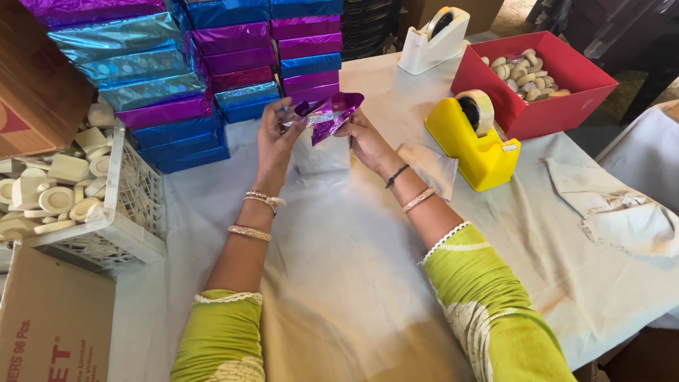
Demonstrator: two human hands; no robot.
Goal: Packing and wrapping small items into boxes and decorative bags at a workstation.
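My left hand and my right hand both grip a small box held upright above the table. Shiny purple foil paper is folded over the box's top between my fingers. The box's silvery front face shows below the foil. Green sleeves and bangles cover my arms.
Stacks of purple and blue foil-wrapped boxes stand at the back left. A white crate of cream-coloured pieces sits at the left. A yellow tape dispenser, a white tape dispenser and a red tray stand on the cloth-covered table.
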